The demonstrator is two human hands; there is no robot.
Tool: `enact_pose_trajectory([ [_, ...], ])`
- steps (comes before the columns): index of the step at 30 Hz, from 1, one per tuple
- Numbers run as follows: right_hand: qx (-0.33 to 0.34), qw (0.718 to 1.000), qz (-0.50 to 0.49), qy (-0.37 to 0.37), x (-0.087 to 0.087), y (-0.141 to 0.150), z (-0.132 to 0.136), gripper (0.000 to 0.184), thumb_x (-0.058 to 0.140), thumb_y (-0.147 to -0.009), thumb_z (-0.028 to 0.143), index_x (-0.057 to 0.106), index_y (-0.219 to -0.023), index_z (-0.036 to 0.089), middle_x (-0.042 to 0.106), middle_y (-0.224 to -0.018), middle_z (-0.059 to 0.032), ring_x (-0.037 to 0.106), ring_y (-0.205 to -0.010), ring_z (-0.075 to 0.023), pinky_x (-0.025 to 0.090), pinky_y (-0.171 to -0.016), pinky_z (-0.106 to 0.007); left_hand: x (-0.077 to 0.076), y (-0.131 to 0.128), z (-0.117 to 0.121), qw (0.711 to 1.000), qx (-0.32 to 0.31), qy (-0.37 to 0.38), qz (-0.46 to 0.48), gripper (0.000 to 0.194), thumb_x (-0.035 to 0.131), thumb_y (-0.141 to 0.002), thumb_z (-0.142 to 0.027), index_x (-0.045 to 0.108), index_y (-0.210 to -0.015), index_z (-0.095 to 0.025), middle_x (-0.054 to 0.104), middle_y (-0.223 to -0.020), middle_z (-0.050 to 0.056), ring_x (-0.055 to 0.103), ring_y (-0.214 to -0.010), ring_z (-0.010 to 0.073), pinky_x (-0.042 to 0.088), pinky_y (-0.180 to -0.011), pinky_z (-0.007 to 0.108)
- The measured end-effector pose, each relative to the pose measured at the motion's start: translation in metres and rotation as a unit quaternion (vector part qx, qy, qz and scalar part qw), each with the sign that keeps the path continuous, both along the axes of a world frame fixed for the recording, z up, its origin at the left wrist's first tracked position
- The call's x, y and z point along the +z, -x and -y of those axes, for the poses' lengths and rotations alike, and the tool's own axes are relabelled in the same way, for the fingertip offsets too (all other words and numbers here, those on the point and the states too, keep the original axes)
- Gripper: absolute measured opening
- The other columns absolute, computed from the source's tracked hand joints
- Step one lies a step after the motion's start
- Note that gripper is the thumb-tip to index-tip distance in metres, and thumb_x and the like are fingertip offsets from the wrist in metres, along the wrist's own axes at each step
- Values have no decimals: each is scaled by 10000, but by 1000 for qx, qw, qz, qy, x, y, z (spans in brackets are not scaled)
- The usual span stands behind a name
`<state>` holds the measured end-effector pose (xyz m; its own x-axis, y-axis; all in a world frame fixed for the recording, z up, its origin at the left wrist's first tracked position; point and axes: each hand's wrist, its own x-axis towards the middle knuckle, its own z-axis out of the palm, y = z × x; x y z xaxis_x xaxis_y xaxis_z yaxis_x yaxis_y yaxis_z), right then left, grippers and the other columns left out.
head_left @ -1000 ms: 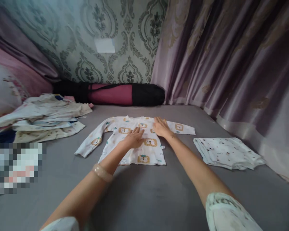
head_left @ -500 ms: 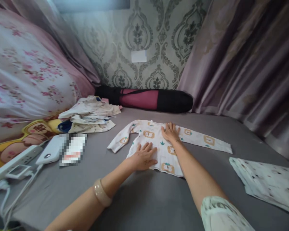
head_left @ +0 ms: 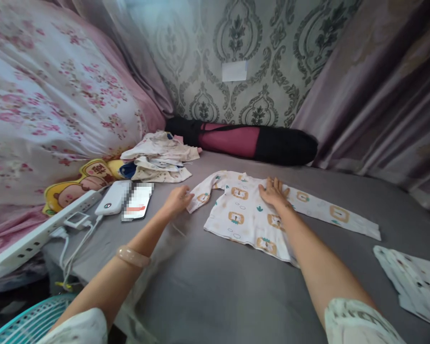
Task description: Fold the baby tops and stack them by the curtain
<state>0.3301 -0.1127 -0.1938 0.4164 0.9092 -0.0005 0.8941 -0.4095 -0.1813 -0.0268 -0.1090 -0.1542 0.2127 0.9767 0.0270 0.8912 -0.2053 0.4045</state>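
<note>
A small white long-sleeved shirt [head_left: 247,205] printed with tan lion faces and green leaves lies spread on the grey bed sheet [head_left: 229,296]. At its left cuff, my left hand [head_left: 179,199] has its fingers closed on the sleeve end; the fingertips are partly hidden. My right hand [head_left: 273,192] rests flat with fingers stretched out on the upper right of the shirt, near the shoulder. The right sleeve reaches out straight across the sheet, while the left one bends down toward my left hand.
A clothes pile [head_left: 161,160] lies behind my left hand. Left of it are a phone [head_left: 139,203], a white power bank [head_left: 113,198] and a power strip [head_left: 46,229] with cables. A folded printed cloth [head_left: 415,282] lies right; a black-and-maroon bag [head_left: 232,141] is against the wall.
My left hand has left the front of the shirt and moved left to the cuff. My right hand stays on the shoulder area. The view has turned left, showing a turquoise fan guard.
</note>
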Motion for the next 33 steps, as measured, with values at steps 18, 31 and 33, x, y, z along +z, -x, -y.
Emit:
enact_pose_trajectory([
  [18,146,979,-98,-100,-7,104,-59,399,355,-952,155,566,-1279,246,528,-1389,-36,432,-1282,-215,325,-1043,-357,-4,12,-44,964,37,222,139,330,728,-552,-441,553,-679,-192,492,-529,-51,512,-576,137,321,-488,222],
  [31,159,983,-31,-92,-16,110,-55,434,288,-991,315,448,-1390,253,424,-1472,-61,346,-1319,-238,247,-1069,-389,40,43,-109,932,105,122,324,348,726,-566,-376,631,-821,-160,562,-624,-32,542,-571,126,404,-514,216],
  [33,162,983,-22,-88,-15,111,-54,456,262,-995,321,413,-1419,247,417,-1477,-65,337,-1323,-239,237,-1073,-391,39,41,-117,949,111,76,286,327,659,-648,-376,648,-878,-144,571,-625,-14,553,-585,146,416,-527,232],
])
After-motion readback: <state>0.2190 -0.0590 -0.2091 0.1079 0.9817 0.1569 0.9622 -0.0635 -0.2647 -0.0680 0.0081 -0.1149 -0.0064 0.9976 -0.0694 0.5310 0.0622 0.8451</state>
